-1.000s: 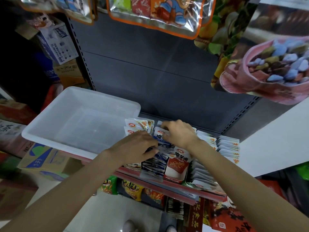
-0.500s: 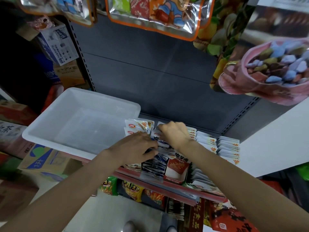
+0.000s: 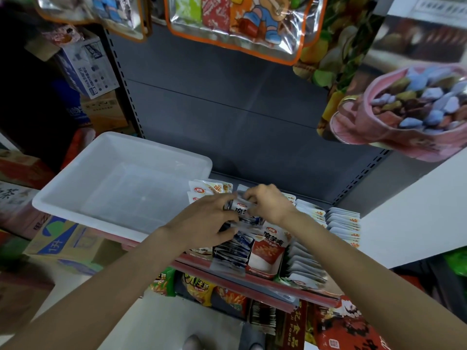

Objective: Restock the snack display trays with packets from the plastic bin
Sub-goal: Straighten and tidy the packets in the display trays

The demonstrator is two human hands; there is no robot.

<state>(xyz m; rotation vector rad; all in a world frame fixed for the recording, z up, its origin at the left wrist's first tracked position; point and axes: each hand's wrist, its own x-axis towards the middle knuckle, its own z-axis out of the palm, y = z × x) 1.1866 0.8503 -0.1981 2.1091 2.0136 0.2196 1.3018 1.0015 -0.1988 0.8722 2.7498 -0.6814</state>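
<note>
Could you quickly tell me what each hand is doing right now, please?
Left hand: fingers curled round the blue and white packets over the display tray.
Right hand: fingertips pinching the top of the same packets.

Dark grey shelving back panel [image 3: 227,102] with slotted uprights [image 3: 121,79]. White wall [image 3: 414,210] at right. Pale floor [image 3: 161,322] below. Stacked cardboard boxes [image 3: 86,69] at left in dim corner. Red-edged shelf [image 3: 252,281] across middle. Soft indoor light.
</note>
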